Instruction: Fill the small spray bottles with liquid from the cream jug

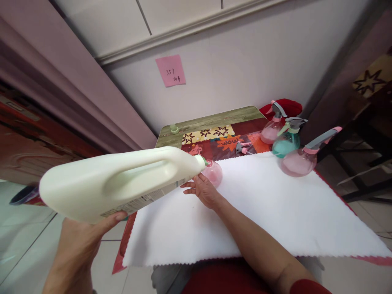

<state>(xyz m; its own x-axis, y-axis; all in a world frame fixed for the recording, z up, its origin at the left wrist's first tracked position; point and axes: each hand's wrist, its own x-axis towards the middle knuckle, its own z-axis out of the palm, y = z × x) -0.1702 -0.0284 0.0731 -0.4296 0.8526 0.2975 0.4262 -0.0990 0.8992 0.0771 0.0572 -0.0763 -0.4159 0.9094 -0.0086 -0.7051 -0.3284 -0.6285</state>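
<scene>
Nearest me, off the white cloth's point(275, 212) left edge, the left hand point(78, 245) clamps its fingers under the white jug point(122, 181), tipped so its spout meets the pink bottle point(214, 171). On the cloth, the right hand point(203, 190) braces that bottle, fingers loosely spread; I cannot tell whether it clasps. At the cloth's far right corner stand three spray bottles point(286, 143).

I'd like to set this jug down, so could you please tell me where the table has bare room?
The white cloth is bare from the right hand across to the three spray bottles, and near its front edge. Crowded: the far right corner with those bottles, and around the small pink bottle.
</scene>
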